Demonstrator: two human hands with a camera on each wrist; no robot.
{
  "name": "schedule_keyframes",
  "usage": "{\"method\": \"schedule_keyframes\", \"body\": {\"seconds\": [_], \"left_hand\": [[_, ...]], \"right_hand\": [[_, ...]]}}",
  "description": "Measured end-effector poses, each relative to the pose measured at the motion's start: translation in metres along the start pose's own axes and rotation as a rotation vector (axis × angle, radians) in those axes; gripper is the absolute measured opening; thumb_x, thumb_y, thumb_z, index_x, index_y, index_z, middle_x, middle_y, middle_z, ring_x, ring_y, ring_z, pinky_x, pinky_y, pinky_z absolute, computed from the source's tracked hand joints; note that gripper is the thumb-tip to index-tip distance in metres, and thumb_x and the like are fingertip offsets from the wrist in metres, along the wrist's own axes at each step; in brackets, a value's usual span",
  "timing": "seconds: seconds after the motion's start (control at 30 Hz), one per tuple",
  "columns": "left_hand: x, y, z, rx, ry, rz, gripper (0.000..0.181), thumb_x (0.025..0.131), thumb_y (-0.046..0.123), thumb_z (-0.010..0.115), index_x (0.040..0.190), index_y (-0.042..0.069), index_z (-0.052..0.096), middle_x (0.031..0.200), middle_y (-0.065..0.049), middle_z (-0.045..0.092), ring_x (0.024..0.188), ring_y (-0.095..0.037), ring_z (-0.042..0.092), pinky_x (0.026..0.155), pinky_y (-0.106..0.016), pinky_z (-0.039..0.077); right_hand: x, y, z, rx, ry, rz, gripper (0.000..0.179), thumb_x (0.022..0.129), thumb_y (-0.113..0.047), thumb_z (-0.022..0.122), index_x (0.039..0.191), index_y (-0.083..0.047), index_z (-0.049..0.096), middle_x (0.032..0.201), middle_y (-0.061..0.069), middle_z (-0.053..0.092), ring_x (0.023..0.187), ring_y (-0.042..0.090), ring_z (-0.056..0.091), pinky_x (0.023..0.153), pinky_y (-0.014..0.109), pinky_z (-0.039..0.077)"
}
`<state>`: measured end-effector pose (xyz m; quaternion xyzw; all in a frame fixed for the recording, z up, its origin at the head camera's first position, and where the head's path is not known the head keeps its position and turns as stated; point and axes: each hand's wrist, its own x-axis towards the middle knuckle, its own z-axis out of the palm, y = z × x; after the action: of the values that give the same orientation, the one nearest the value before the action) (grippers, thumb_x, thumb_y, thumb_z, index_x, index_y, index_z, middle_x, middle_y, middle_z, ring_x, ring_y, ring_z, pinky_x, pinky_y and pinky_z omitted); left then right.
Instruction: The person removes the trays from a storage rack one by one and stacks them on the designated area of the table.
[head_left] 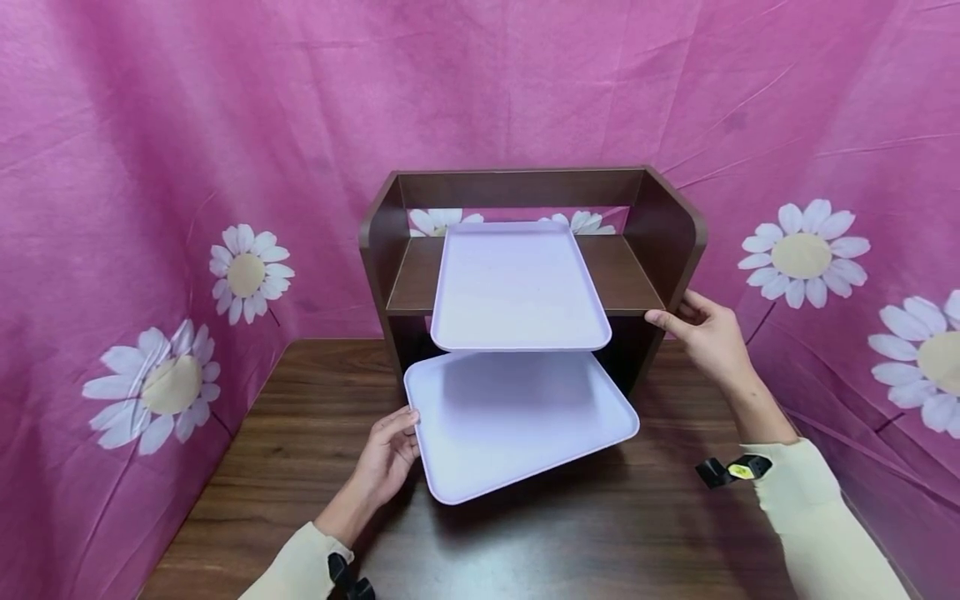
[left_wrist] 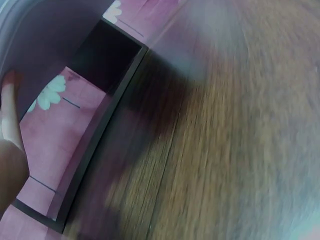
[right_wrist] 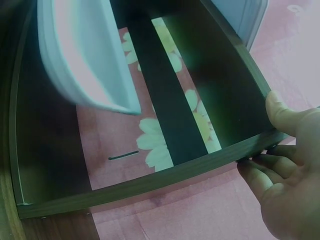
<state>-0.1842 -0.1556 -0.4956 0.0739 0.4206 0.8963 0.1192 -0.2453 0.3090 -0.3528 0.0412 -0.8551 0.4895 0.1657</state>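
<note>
In the head view, your left hand [head_left: 386, 454] clamps its grip on the left edge of the lower lavender tray [head_left: 525, 425], which extends rightward, skewed before the brown desktop shelf [head_left: 678, 242], long axis mostly sideways; your right hand [head_left: 712, 342], farther from it, grasps the shelf's right side. The upper tray [head_left: 521, 287] hangs over it. The left wrist view adds the lower tray's underside, raised off the counter [left_wrist: 240, 125]. The right wrist view reveals your right fingers [right_wrist: 255, 180] outside the side panel [right_wrist: 165, 175].
</note>
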Motion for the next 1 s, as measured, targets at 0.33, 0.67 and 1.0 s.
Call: {"method": "schedule_keyframes", "body": {"seconds": [0.33,0.67,1.0], "left_hand": [[0.004,0.010,-0.013,-0.035,-0.086,-0.034,0.050,0.108,-0.002,0.029,0.100,0.014,0.075,0.089,0.003,0.080,0.079,-0.006,0.076,0.074,-0.021,0.062],[0.007,0.014,-0.018,-0.047,-0.186,-0.075,0.052,0.107,-0.004,0.027,0.106,0.011,0.077,0.094,0.001,0.082,0.084,-0.007,0.077,0.076,-0.022,0.063],[0.001,0.008,-0.019,-0.023,-0.291,-0.115,0.050,0.102,-0.008,0.028,0.111,0.008,0.075,0.097,0.001,0.082,0.087,-0.005,0.076,0.079,-0.021,0.063]], "right_hand": [[0.000,-0.001,0.001,-0.012,0.007,0.000,0.064,0.097,-0.032,0.081,0.150,-0.003,0.059,0.114,-0.013,0.073,0.088,-0.015,0.066,0.073,0.008,0.056],[-0.001,0.000,0.002,-0.019,-0.009,0.017,0.068,0.098,-0.033,0.079,0.154,-0.003,0.054,0.137,0.030,0.064,0.088,-0.017,0.064,0.074,0.006,0.055],[0.000,0.000,0.002,-0.005,-0.005,0.018,0.068,0.098,-0.032,0.079,0.154,-0.002,0.054,0.131,0.018,0.071,0.086,-0.015,0.067,0.073,0.008,0.056]]}}
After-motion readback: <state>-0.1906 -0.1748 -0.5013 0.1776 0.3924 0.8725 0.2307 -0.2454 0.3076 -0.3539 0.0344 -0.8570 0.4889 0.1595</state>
